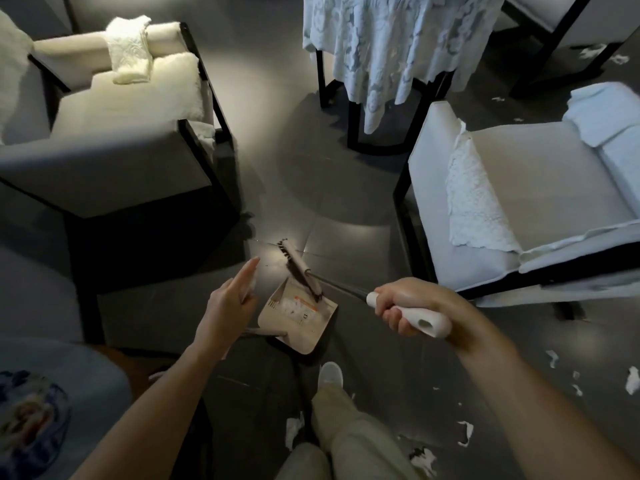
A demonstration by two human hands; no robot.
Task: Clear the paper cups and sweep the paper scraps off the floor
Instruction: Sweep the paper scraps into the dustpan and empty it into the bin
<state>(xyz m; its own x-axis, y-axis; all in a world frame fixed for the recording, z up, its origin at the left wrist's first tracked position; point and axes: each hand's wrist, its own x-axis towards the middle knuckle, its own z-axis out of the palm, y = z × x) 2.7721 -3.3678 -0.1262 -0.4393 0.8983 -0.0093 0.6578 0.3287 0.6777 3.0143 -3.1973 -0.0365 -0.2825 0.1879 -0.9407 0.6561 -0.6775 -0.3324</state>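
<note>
Head view, looking down at a dark tiled floor (346,209).

1. Right hand (410,306): clenched round the white grip of a broom (420,320). The thin dark shaft runs forward and left to the brush head (300,271), whose dark bristles lie on the front lip of item 3.
2. Left hand (228,301): released, fingers stretched forward above the floor, just left of the dustpan. A small white bit shows beside the fingertips; whether it is held cannot be told.
3. Dustpan (301,329): beige, resting on the floor between the two hands, its handle pointing left under the left wrist. White paper scraps (289,308) lie inside it. A label with an orange stripe is stuck to the pan floor; its print is too small to read.
4. Loose scraps (464,433): torn white pieces scattered on the floor at lower right, beside the trouser leg (349,431), with more far back at upper right.
5. Shoe (330,374): pale, just behind the dustpan.
6. Left armchair (114,161): pale cushions, black frame, white cloth draped over the arm.
7. Right armchair (540,188): pale, black frame, white lace over the near arm.
8. Lace cloth (398,43): white, hanging over black legs, top centre.
9. Garment at lower left (31,417): blue printed pattern, no legible writing.
</note>
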